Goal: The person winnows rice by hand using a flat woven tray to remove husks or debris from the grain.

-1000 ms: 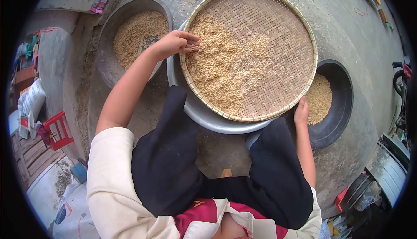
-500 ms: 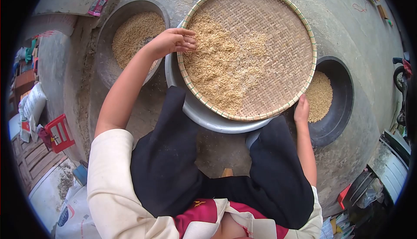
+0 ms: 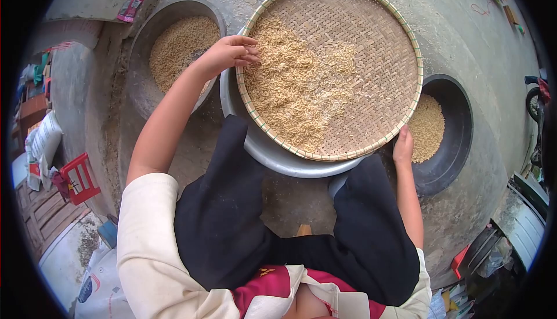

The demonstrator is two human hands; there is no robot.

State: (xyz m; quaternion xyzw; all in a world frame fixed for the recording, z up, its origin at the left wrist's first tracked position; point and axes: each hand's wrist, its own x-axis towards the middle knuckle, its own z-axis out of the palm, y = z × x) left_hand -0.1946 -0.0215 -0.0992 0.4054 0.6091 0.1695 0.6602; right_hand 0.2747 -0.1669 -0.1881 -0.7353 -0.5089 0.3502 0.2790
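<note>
A round woven bamboo winnowing tray [image 3: 377, 46] rests over a wide metal basin [image 3: 272, 165] in front of my knees. Unhusked rice grain [image 3: 296, 87] covers its left half, thickest near the left rim, while bare weave shows on the right. My left hand [image 3: 232, 54] hovers at the upper left rim, its loosely bent fingers apart above the grain's edge; no held object shows. At the lower right, my right hand [image 3: 403, 146] grips the tray's rim, with part of its fingers hidden beneath.
A dark tub [image 3: 139, 81] of grain stands at the left, and a black basin [image 3: 455, 145] of grain at the right. Farther left are a red plastic stool [image 3: 80, 178] and a white sack [image 3: 43, 139]. A pink packet [image 3: 130, 8] lies at upper left.
My left hand has shifted very slightly to the left and up, its fingers a little more drawn in. The right hand and the tray stay where they were.
</note>
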